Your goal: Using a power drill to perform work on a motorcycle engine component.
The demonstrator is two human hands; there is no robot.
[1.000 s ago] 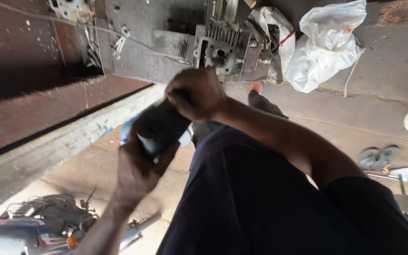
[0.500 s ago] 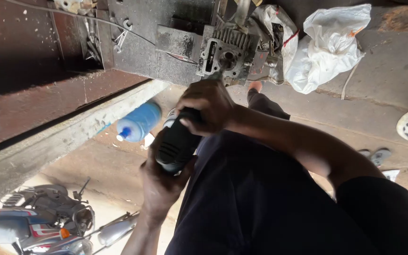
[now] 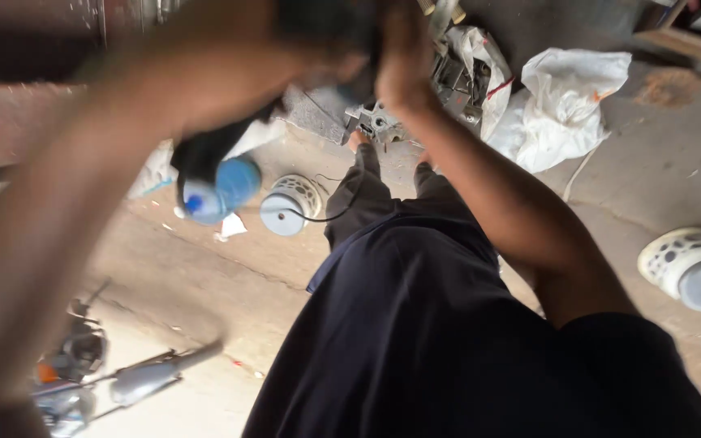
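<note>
Overhead, a dark tool is held near the top edge by both hands: the right hand is wrapped around its side, the blurred left hand is pressed against it; finger closure cannot be told. Below, a blue bottle and white spool lie on the concrete floor.

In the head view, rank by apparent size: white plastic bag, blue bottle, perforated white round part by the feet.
1. White plastic bag, largest.
2. Blue bottle and perforated white round part: look alike, bottle partly hidden, so unranked.
</note>
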